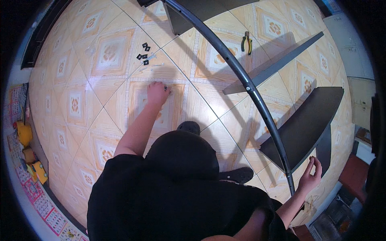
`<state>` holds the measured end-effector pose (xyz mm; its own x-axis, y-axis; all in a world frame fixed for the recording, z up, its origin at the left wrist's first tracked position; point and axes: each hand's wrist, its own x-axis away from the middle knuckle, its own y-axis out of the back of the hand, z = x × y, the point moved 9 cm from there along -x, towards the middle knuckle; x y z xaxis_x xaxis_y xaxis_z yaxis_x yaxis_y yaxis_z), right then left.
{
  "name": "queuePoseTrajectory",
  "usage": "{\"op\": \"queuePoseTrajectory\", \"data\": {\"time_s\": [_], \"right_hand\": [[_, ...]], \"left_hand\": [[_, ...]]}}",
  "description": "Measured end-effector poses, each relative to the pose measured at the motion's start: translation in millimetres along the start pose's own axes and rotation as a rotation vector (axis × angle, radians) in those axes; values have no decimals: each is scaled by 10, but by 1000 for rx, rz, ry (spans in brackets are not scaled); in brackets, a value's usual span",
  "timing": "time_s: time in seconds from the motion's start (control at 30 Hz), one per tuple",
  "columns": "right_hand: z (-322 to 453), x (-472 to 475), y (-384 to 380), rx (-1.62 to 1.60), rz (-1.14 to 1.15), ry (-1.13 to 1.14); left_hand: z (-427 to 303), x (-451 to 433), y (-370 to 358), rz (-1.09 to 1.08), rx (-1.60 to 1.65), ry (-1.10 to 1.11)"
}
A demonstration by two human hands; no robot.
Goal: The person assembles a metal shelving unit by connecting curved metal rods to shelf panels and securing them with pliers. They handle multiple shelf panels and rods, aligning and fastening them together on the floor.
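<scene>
My left hand (159,92) is low over the tiled floor, its fingers curled around a small dark piece (165,88) that they mostly hide. Just beyond it lie several small black square pieces (145,56) and thin metal screws (156,65). On the right, my right hand (312,176) has thumb and forefinger brought close together; whether something tiny sits between them is unclear. It is beside the lower end of a long black metal tube (227,58), which has holes and a bolt head along it. A dark board (307,126) stands behind that hand.
Pliers with black and yellow handles (247,45) lie past the tube. A narrow dark panel (274,64) and another dark panel (199,13) are farther off. Yellow toys (24,132) line the left wall. Cabinets (359,48) stand at right. My shoe (189,127) is in front of me.
</scene>
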<state>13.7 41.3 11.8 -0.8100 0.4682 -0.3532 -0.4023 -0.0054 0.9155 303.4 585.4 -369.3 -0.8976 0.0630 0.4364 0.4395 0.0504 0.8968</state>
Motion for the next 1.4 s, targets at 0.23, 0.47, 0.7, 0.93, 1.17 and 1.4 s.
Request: {"op": "queuePoseTrajectory", "data": {"time_s": [0.23, 0.47, 0.7, 0.93, 1.17, 1.4], "right_hand": [[163, -112, -75, 84, 1, 77], [338, -83, 87, 142, 11, 91], [496, 93, 798, 102, -65, 63], [834, 873, 793, -758, 213, -272], [1712, 1300, 787, -1680, 427, -544], [1079, 1861, 1224, -1781, 553, -654]], "left_hand": [[266, -1136, 228, -471, 246, -71], [381, -1606, -86, -378, 148, -82], [307, -712, -94, -457, 779, -134], [-1520, 1812, 2219, 130, 1458, -502], [-2827, 4266, 3127, 200, 1000, -1234], [-3127, 5401, 3127, -369, 766, -1460]]}}
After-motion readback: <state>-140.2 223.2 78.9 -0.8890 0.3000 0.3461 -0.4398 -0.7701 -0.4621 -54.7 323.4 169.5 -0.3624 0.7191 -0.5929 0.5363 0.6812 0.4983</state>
